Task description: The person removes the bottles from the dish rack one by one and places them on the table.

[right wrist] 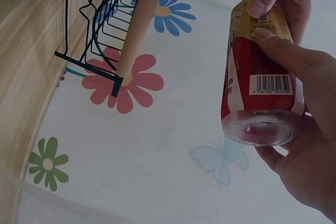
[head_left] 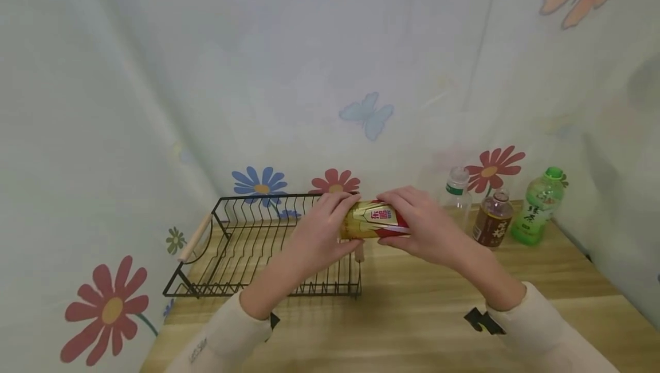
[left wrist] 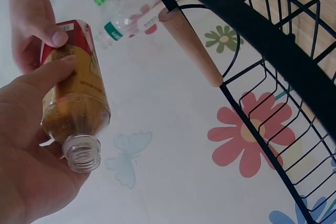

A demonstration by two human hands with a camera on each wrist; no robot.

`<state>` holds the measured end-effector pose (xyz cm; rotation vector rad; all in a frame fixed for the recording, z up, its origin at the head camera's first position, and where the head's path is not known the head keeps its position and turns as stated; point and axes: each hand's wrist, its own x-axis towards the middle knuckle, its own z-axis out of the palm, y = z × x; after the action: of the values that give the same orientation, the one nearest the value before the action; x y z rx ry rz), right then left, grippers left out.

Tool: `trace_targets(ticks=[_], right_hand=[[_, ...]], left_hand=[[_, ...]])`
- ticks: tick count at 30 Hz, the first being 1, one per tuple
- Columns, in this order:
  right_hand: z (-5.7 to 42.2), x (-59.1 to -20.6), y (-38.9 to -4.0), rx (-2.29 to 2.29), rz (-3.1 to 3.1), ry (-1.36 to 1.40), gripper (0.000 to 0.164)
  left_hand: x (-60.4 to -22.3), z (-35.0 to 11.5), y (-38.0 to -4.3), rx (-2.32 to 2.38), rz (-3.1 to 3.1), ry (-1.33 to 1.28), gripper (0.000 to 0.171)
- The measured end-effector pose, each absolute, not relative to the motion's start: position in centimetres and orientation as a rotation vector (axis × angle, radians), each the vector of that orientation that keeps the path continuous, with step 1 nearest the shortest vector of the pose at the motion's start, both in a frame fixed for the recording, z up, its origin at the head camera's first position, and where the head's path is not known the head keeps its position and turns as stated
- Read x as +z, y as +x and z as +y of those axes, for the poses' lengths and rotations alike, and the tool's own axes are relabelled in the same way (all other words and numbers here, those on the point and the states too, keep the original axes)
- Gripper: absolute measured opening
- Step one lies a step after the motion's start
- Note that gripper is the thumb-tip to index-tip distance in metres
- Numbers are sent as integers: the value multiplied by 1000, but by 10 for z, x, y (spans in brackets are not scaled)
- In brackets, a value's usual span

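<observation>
Both hands hold one plastic bottle (head_left: 375, 219) with a red and gold label, lying on its side in the air above the table. My left hand (head_left: 321, 230) grips the neck end, its thumb on the label. My right hand (head_left: 430, 225) grips the red base end. In the left wrist view the bottle (left wrist: 79, 87) shows a bare threaded mouth without a cap, pointing down past the left palm. Its clear base and a barcode face the camera in the right wrist view, where the right hand (right wrist: 310, 103) wraps the side of the bottle (right wrist: 261, 77).
A black wire dish rack (head_left: 268, 290) with wooden handles stands at the left of the wooden table (head_left: 412, 315). At the back right stand a clear bottle (head_left: 458, 198), a dark-labelled bottle (head_left: 493, 221) and a green bottle (head_left: 536, 209). A flower-patterned curtain (head_left: 289, 86) hangs behind.
</observation>
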<state>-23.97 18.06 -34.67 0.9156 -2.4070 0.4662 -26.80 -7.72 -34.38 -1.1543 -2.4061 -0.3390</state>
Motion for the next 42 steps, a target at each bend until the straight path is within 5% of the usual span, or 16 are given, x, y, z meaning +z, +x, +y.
trace_targets(ticks=[42], right_hand=[[167, -358, -239, 385, -2478, 788, 81]], left_hand=[[-354, -64, -266, -368, -2448, -1109, 80]])
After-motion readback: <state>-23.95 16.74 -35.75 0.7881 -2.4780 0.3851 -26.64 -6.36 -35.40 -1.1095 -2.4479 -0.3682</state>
